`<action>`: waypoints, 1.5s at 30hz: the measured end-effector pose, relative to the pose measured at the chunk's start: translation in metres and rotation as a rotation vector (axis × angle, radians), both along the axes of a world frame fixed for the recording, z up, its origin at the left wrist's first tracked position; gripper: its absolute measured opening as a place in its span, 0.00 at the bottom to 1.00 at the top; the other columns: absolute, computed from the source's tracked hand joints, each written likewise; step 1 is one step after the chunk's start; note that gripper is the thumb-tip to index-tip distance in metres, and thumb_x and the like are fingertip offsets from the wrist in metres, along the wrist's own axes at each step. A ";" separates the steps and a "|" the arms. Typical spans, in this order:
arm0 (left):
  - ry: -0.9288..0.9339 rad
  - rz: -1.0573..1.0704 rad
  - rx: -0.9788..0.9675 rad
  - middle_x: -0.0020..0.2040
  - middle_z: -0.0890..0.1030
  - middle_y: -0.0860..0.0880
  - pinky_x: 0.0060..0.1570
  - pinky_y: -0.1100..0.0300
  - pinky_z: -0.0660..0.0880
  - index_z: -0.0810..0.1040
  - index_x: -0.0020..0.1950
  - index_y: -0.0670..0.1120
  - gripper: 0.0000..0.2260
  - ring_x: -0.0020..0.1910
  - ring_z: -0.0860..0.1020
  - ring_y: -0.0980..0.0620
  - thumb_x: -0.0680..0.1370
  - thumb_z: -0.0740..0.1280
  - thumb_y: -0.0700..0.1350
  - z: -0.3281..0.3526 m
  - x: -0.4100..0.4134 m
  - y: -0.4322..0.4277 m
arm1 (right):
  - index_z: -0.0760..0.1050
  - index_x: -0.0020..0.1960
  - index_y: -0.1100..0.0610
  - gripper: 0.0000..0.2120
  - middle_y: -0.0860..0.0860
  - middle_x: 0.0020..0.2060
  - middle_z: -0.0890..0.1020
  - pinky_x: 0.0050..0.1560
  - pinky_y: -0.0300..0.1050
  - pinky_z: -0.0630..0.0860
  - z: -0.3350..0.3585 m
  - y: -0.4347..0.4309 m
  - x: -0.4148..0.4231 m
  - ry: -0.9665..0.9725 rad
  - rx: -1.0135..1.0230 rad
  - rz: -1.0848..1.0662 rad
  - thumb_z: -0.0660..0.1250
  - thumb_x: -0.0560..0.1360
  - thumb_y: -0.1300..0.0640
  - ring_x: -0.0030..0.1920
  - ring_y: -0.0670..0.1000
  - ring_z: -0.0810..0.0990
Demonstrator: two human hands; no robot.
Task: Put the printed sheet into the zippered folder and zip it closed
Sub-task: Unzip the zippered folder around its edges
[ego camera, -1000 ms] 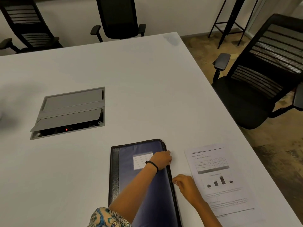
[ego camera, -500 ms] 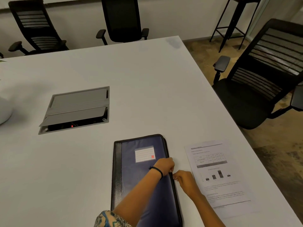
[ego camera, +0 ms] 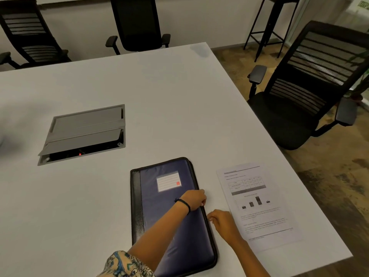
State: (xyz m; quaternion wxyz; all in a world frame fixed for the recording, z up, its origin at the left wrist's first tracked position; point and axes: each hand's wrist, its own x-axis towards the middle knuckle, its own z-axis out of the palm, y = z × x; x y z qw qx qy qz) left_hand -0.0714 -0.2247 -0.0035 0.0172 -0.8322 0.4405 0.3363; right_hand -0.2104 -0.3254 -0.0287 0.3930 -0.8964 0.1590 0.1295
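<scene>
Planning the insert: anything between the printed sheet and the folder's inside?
Yes: the zippered folder lies shut, cover down. The right hand rests between it and the printed sheet; the left hand grips its right edge.

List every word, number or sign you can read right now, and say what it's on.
Nothing can be read as text.
printed sheet: heading, table, bar chart and paragraphs, all too small and blurred to read.
label card on the zippered folder: ruled lines and a red mark, no legible words.
green sign, top right: cut off and blurred, unreadable.
</scene>
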 end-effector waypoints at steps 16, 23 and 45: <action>0.094 0.000 -0.098 0.59 0.75 0.39 0.60 0.49 0.72 0.76 0.56 0.38 0.08 0.57 0.74 0.41 0.79 0.61 0.38 -0.014 -0.032 0.013 | 0.81 0.48 0.62 0.09 0.57 0.46 0.84 0.47 0.33 0.73 -0.004 0.002 -0.015 0.030 -0.023 0.061 0.62 0.75 0.64 0.45 0.48 0.79; 0.081 -0.004 -0.114 0.60 0.75 0.40 0.61 0.50 0.71 0.76 0.56 0.38 0.08 0.58 0.73 0.41 0.79 0.62 0.37 -0.012 -0.032 0.014 | 0.80 0.51 0.63 0.09 0.59 0.50 0.83 0.53 0.35 0.75 0.001 0.001 -0.052 0.078 0.029 0.083 0.62 0.76 0.64 0.50 0.53 0.81; -0.059 -0.128 -0.039 0.61 0.72 0.41 0.54 0.47 0.75 0.74 0.59 0.40 0.12 0.58 0.75 0.41 0.78 0.65 0.44 -0.013 -0.091 0.021 | 0.82 0.46 0.62 0.11 0.58 0.44 0.84 0.47 0.46 0.78 0.000 0.022 -0.097 0.052 -0.114 0.058 0.60 0.76 0.65 0.44 0.55 0.81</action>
